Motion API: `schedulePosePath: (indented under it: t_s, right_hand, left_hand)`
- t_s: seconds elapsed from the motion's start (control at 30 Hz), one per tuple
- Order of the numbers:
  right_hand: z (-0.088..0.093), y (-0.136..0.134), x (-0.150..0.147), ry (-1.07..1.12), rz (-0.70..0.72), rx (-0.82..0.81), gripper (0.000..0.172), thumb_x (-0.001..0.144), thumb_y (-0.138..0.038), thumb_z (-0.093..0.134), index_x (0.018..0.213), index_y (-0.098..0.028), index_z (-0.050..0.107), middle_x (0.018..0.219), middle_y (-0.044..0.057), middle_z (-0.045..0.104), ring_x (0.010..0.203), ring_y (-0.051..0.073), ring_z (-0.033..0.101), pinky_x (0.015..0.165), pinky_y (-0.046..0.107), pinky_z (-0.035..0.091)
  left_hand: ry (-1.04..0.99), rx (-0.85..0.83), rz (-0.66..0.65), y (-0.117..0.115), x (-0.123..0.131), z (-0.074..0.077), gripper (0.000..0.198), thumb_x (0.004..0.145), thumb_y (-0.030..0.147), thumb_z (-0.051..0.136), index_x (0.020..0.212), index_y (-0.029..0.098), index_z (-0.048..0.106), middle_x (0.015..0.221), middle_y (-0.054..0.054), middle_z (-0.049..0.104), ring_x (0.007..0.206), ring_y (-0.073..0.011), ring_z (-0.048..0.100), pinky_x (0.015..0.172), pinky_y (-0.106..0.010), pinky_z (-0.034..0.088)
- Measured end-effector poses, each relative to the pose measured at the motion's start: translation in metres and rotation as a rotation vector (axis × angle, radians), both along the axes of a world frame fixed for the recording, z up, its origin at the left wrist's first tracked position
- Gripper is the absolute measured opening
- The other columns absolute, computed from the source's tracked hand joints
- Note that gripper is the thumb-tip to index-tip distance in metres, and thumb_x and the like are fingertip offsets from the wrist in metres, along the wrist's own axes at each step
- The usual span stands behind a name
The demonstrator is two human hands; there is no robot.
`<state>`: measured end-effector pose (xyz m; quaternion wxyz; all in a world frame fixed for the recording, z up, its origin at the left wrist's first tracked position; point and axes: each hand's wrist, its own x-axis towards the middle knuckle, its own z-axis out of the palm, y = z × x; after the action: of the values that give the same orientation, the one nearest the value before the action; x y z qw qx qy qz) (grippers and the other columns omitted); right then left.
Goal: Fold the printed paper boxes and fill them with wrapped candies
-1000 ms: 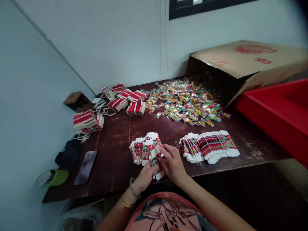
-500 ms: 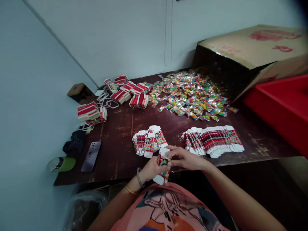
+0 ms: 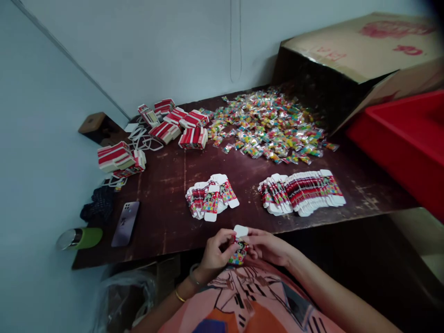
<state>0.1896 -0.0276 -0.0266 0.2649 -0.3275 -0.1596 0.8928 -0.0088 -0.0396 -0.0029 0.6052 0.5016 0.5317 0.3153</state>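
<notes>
Both my hands hold one small printed carton blank (image 3: 239,244) close to my body, just off the table's near edge. My left hand (image 3: 215,253) pinches its left side and my right hand (image 3: 266,245) grips its right side, with a white flap sticking up between them. On the dark brown table (image 3: 166,217) just beyond lies a small fanned pile of flat carton blanks (image 3: 210,196). A longer fanned row of blanks (image 3: 301,192) lies to its right.
A heap of colourful wrapped sweets (image 3: 268,127) spills from a tipped cardboard box (image 3: 350,60) at the back. Red-and-white folded cartons (image 3: 180,127) and a stack (image 3: 116,157) sit at back left. A phone (image 3: 125,223) and a green bottle (image 3: 80,238) lie left; a red bin (image 3: 405,143) stands right.
My hands lifted one blank off the small pile and drew it back toward my body, past the table's edge. The view shifted slightly downward.
</notes>
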Motion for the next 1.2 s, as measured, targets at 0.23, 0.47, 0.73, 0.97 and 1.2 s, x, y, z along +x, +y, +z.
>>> schedulePosePath:
  t_s: [0.23,0.47,0.73,0.97,1.2]
  right_hand:
    - [0.003,0.002,0.000,0.106,0.071,-0.047,0.029,0.076,-0.023,0.072,0.100,-0.013,0.061,0.083,0.003,0.065,0.063,0.008,0.062,0.069,0.025,0.056]
    - [0.024,0.019,-0.029,-0.162,0.166,0.205,0.039,0.066,-0.019,0.072,0.104,-0.018,0.062,0.081,-0.001,0.061,0.057,0.008,0.055,0.047,0.018,0.050]
    - [0.035,0.017,-0.034,-0.427,0.147,0.772,0.025,0.084,-0.038,0.061,0.082,-0.018,0.076,0.084,0.003,0.060,0.074,0.014,0.059,0.067,0.028,0.051]
    - [0.022,0.025,-0.032,-0.363,0.193,0.687,0.027,0.078,-0.042,0.068,0.094,-0.021,0.075,0.086,0.002,0.058,0.055,0.007,0.053,0.047,0.020,0.045]
    - [0.017,0.025,-0.029,-0.350,0.133,0.647,0.030,0.077,-0.043,0.069,0.092,-0.018,0.075,0.081,0.001,0.056,0.050,0.005,0.051,0.044,0.019,0.043]
  left_hand:
    - [0.045,-0.041,0.102,-0.006,-0.004,0.013,0.022,0.079,0.037,0.064,0.077,0.015,0.068,0.072,-0.003,0.063,0.069,-0.0157,0.054,0.066,-0.024,0.041]
    - [-0.534,-0.483,0.320,-0.014,0.001,0.012,0.037,0.066,0.023,0.065,0.101,0.022,0.054,0.086,0.000,0.063,0.073,-0.0159,0.058,0.070,-0.028,0.044]
    - [-0.645,-0.629,0.273,-0.013,-0.004,0.008,0.034,0.070,0.027,0.060,0.103,0.018,0.058,0.092,-0.005,0.066,0.082,-0.0210,0.064,0.076,-0.033,0.047]
    - [-0.649,-0.681,0.141,-0.017,-0.003,0.002,0.049,0.074,0.053,0.063,0.100,0.012,0.063,0.088,-0.012,0.069,0.093,-0.0287,0.065,0.082,-0.039,0.048]
    - [-0.554,-0.592,0.004,-0.020,-0.011,0.005,0.043,0.076,0.043,0.069,0.106,0.012,0.063,0.099,-0.012,0.068,0.095,-0.0268,0.064,0.088,-0.039,0.045]
